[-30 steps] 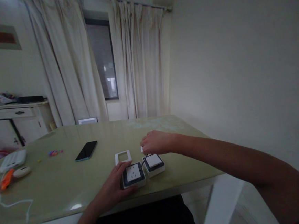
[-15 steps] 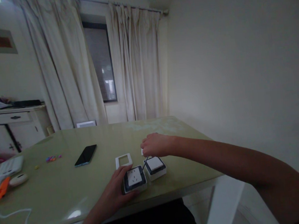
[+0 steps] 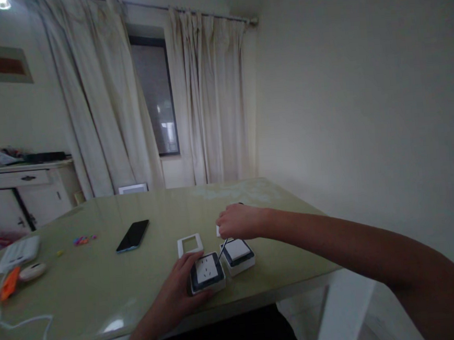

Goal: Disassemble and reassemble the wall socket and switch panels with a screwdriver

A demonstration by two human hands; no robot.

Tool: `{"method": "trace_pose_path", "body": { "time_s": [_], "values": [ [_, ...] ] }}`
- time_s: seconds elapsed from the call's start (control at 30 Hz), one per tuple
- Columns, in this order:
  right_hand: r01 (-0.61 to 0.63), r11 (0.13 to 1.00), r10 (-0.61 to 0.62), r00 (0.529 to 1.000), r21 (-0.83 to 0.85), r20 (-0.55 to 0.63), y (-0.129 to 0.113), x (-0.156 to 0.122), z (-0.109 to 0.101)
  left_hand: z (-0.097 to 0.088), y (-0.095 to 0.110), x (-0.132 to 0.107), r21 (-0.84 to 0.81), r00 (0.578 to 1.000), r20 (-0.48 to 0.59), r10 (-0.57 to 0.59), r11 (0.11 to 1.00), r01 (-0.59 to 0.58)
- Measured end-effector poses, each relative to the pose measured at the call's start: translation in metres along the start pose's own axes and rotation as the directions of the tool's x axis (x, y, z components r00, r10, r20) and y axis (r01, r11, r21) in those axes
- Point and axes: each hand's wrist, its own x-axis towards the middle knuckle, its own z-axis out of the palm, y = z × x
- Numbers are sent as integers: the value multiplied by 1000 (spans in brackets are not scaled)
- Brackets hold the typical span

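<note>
My left hand (image 3: 184,282) grips the left side of a wall socket (image 3: 206,270), which has a white face, a dark frame and a white box below. In my closed right hand (image 3: 235,222) is a screwdriver (image 3: 222,250); its thin shaft slants down to the right edge of the socket, and its handle is mostly hidden by my fingers. Close on the right sits a wall switch (image 3: 237,250) on a similar white box. A white cover frame (image 3: 190,243) lies behind the socket. Something white, partly hidden, shows beside my right hand.
A black phone (image 3: 133,235) lies on the greenish table (image 3: 149,286). Small coloured pieces (image 3: 83,240), a white power strip-like object (image 3: 19,253), an orange item (image 3: 10,284), a round white object (image 3: 33,272) and a white cable (image 3: 27,323) are at the left.
The view has shifted slightly, so everything sits a little further right. Both hands keep their hold, and the screwdriver tip stays at the socket's right edge.
</note>
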Motion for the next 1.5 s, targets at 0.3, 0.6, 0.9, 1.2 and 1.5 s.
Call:
{"method": "trace_pose_path", "body": {
  "time_s": [0.3,0.6,0.9,1.2,1.5],
  "values": [
    [-9,1000,9,1000,-9,-4,1,1,8,1,-1,-1,1,1000,9,-10,1000,10],
    [-15,1000,15,1000,2,21,5,-2,23,1,4,-1,16,999,-34,-18,1000,19],
    [-8,1000,8,1000,15,-7,9,-3,36,2,-2,0,11,999,-29,-22,1000,23],
    [0,1000,0,1000,17,-15,9,-3,41,2,-6,0,-13,999,-6,-35,999,34],
    [-4,1000,4,1000,10,-19,9,-1,36,2,-4,-2,-1,999,-34,-38,999,38]
  ]
}}
